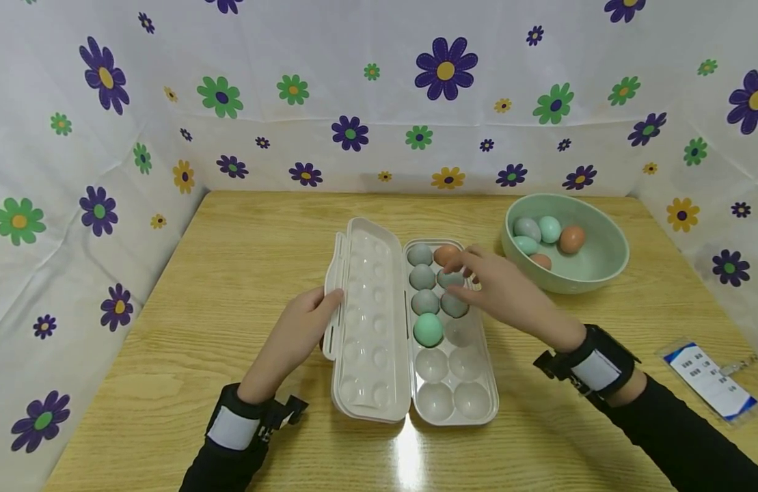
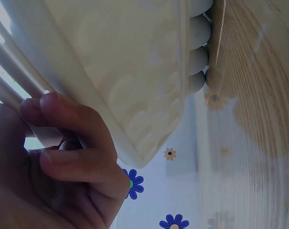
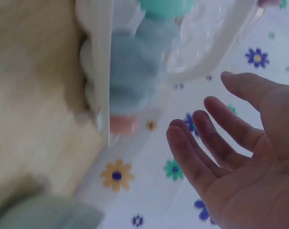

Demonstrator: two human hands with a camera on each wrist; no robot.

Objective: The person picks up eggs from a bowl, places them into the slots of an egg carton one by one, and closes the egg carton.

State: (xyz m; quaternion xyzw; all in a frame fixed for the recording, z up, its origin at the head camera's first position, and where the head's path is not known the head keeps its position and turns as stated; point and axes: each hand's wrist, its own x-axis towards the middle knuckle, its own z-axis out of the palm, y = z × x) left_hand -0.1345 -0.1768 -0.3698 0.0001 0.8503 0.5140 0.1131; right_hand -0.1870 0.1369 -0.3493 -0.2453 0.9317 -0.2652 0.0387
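Note:
A white plastic egg carton [image 1: 450, 383] lies opened out on the table. Its lid [image 1: 372, 321] is folded back to the left, and my left hand [image 1: 295, 321] grips the lid's outer edge between thumb and curled fingers. In the far part of the tray sit several grey-blue eggs [image 1: 423, 277], one brown egg [image 1: 444, 255] and a mint-green egg [image 1: 428, 330]. Over the tray's right column hovers my right hand [image 1: 504, 287], fingers spread and loosely bent; its palm [image 3: 259, 186] is bare in the right wrist view. The near cups hold nothing.
A pale green bowl [image 1: 600, 256] at the back right holds several grey, mint and brown eggs [image 1: 572, 239]. At the right edge lies a badge in a clear sleeve [image 1: 711, 379]. Flower-printed cloth [image 1: 379, 102] walls the wooden table [image 1: 262, 232] at the back and sides.

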